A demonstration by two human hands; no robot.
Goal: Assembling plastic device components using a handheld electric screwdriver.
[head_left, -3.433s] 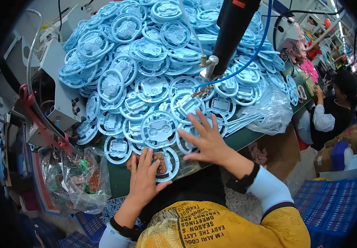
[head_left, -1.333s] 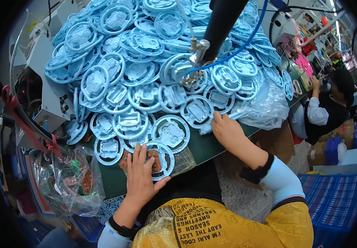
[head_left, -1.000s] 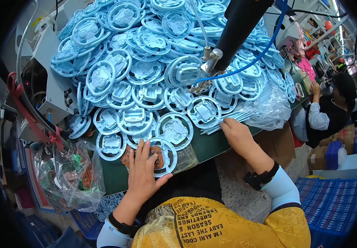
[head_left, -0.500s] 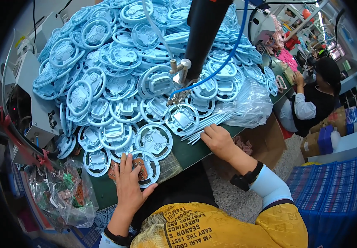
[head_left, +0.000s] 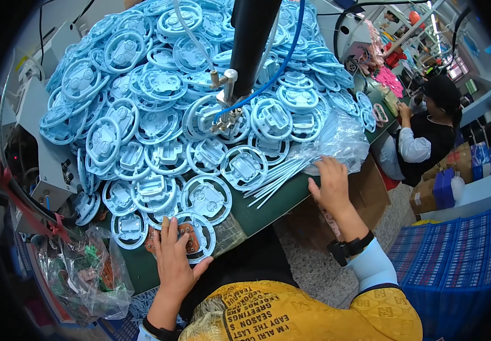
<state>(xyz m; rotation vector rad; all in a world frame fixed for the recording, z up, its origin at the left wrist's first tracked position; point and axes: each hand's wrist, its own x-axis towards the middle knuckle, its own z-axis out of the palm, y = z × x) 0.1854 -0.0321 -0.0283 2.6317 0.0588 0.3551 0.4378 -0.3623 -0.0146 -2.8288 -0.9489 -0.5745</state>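
My left hand (head_left: 175, 258) lies with fingers stretched over a brown circuit board (head_left: 191, 235) and the near rim of a light-blue plastic steering-wheel-shaped part (head_left: 205, 230). The board sits inside that part, and my palm hides some of it. Off to the right, my right hand (head_left: 333, 186) has its fingers extended and thumb apart, over the edge of a clear plastic bag (head_left: 352, 145). Close by its fingertips are several thin pale-blue rods (head_left: 274, 181), fanned out on the green table (head_left: 257, 219). No rod shows in its grip.
A big heap of blue wheel-shaped parts (head_left: 160, 85) covers the table's far side. Over it hangs a black tool (head_left: 251, 51) with a metal tip and hoses. A bag of circuit boards (head_left: 89, 275) is at left, a cardboard box (head_left: 365, 196) at right. Another person (head_left: 427, 131) sits beyond.
My right hand has moved right, away from the rods' near ends to the bag's edge, and its fingers have spread. My left hand stays on the board. The whole view has shifted slightly.
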